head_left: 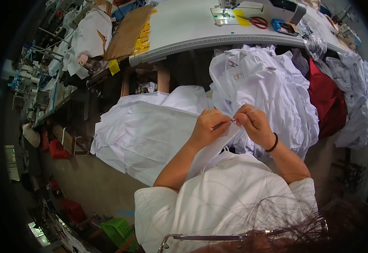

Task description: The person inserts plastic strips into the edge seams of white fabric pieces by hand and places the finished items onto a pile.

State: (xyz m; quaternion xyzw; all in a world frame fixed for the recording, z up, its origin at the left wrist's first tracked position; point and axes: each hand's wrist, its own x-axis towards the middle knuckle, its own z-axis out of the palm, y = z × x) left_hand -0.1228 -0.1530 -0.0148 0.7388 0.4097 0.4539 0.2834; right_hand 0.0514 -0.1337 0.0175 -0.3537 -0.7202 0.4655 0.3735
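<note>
My left hand (211,126) is closed in a pinch at the corner of a white cloth (158,126), which spreads away to the left. Just to its right, my right hand (253,123), with a dark beaded bracelet on the wrist, is also pinched closed. The fingertips of both hands nearly meet at a small pale bit, too small to make out. Behind my right hand hangs a large heap of white garments (272,88) with small labels near its top.
A white sewing table (179,25) holds a sewing machine (285,9), red-handled scissors (258,22) and a blue box (284,27). Red cloth (327,99) hangs at the right. A green basket (117,230) stands at lower left.
</note>
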